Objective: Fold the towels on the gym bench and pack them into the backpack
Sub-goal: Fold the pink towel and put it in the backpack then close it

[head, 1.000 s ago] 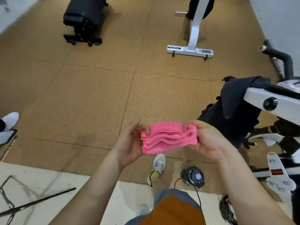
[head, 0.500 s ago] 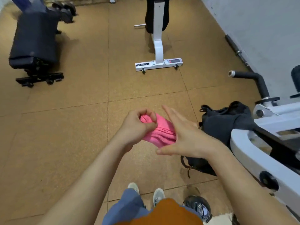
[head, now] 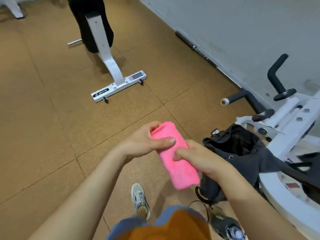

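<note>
**Pink towel held in both hands beside the open backpack**

Above the cork-coloured floor (head: pixel 52 135), at the middle of the head view, a folded pink towel (head: pixel 176 160) is held in the air as a compact, elongated bundle, tilted so that its far end points up and to the left and its near end hangs lower right. Its left hand (head: pixel 143 142) is closed around the upper end, the thumb pressed flat across the top face and the other fingers curled behind the cloth. The right hand (head: pixel 202 158) grips the middle of the bundle from the right, thumb on top and fingers wrapped underneath, out of sight.

Just to the right of the towel, the dark backpack (head: pixel 242 153) sits slumped on the floor with its mouth open and facing upward, its black interior visible. It leans against the white frame of an exercise machine (head: pixel 285 122) with black handles, which fills the right edge. The towel's lower end overlaps the backpack's left side in the view; whether they touch cannot be told.

Farther off, a white gym bench (head: pixel 110 70) with a black pad stands on the floor, and a barbell (head: pixel 199 47) lies along the base of the grey wall (head: pixel 242 23). One grey shoe (head: pixel 139 198) shows below the arms.
</note>
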{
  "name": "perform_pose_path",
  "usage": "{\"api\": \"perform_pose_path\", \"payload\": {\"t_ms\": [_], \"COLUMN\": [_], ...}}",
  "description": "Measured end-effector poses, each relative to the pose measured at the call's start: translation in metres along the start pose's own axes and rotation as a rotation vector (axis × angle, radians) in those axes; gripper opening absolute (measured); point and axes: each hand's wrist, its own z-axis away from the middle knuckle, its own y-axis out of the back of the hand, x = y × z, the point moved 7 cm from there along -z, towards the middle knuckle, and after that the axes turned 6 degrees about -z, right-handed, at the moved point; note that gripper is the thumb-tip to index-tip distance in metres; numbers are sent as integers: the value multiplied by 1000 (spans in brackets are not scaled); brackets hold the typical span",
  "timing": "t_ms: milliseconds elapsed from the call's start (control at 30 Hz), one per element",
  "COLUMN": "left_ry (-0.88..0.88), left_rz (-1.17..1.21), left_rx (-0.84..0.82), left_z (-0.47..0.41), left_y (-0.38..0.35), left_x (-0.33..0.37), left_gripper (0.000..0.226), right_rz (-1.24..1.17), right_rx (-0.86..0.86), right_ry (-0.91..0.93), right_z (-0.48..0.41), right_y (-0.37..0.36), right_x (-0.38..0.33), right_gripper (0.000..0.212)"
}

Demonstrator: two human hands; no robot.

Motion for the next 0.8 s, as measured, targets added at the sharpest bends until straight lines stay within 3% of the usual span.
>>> {"api": "perform_pose_path", "payload": {"t_ms": [67,167,267,367,467,600,800], "left_ry": [-30,-35,22,101,135,157,276], "left_rz": [24,15,112,182,130,72,-91], "left_rx": [15,124,158,-27,-175,-316,-566], "left_z": [-27,-66,-101,-144,-187,-243,-286], "left_y": [9,22,26,3,-26,-67,-153], "left_x": [11,20,24,34,48,70,57], "left_gripper": [47,24,12,34,30,33,38], "right_rz": [-159,-100,-73,-180,-375,-587,-328], "right_rx": [46,122,203,377,610,749,1095], "right_ry": [-54,-30,-8,-44,18,79,8], "right_z": [-15,-26,-26,-26,-19,-12,27], "right_y": [8,30,56,97,143,194,251], "right_x": [-5,-15,-21,-13,-2,13,43], "right_gripper": [26,19,28,31,18,24,30]}}
